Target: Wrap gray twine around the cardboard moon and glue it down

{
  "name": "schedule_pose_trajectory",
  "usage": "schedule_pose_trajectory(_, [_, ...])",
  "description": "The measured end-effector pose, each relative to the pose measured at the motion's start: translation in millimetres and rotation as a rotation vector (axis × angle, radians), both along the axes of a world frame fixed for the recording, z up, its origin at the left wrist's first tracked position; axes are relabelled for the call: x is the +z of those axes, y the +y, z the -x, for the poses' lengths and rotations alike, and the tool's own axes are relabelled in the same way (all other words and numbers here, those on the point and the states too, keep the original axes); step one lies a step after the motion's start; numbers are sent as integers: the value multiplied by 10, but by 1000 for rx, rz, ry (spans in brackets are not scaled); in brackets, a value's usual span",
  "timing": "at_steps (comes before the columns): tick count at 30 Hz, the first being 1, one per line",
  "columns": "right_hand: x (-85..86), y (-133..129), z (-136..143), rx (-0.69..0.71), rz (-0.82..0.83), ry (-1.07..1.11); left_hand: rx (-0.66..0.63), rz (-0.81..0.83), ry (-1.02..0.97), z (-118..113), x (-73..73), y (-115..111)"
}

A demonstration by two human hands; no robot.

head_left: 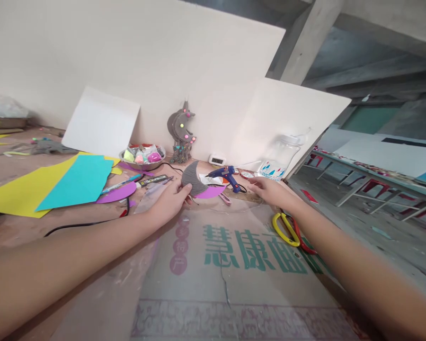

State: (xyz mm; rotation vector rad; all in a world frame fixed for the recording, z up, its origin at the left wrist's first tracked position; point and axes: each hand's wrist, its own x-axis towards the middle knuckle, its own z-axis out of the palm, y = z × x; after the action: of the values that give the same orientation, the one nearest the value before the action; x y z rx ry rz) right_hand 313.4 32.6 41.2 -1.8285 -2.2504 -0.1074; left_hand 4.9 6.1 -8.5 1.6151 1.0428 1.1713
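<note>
The grey crescent (189,174), just left of the blue glue gun (223,174), might get smeared if the gun were nudged into it, the left hand (174,196) outstretched and pinching its near edge, the right hand (270,191) extended beyond the gun, whether gripping I cannot tell

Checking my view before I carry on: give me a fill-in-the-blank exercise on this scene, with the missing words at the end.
1. The left hand touches a grey, ribbed piece shaped like a ____.
2. The body of the pistol-shaped glue gun is coloured ____.
3. The turquoise paper sheet partly covers another paper sheet, which is ____.
4. The scissors have one yellow handle loop and one ____ loop.

Missing words: crescent; blue; yellow; red.
</note>
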Motion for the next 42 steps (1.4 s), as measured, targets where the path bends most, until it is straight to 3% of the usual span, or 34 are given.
schedule_pose_trajectory(5, [-104, 295, 325, 40, 18, 77, -10, 37, -59, 6, -34, 15])
schedule_pose_trajectory(9, [-274, 501, 499, -62, 30, 129, -71, 185, -105, -13, 7, -33])
schedule_pose_trajectory(12, [-367, 564, 554, -137, -11, 205, -109, 213, -136, -32, 29, -53])
schedule_pose_trajectory(15, [-337, 552, 565, -144, -28, 323, -134, 213, -144, -33, 17, -46])
schedule_pose_trajectory(19, [-158, 400, 580, -59, -14, 502, -113, 199, -95, -17, -5, -39])
schedule_pose_trajectory(23, [-62, 49, 629, 15, -24, 626, -72, 97, -5, 5, 14, -49])
schedule_pose_trajectory(26, [-116, -264, 673, 137, -50, 804, 0, -40, 90, 19, 61, -69])
schedule_pose_trajectory(30, [-275, -562, 766, 185, -16, 801, 14, -59, 133, 28, 90, -82])
schedule_pose_trajectory(35, [-420, -661, 879, 175, -52, 750, -40, -35, 39, 25, -23, 7])
schedule_pose_trajectory(42, [-403, -722, 903, 185, 16, 665, -44, -25, -39, 13, -104, 97])
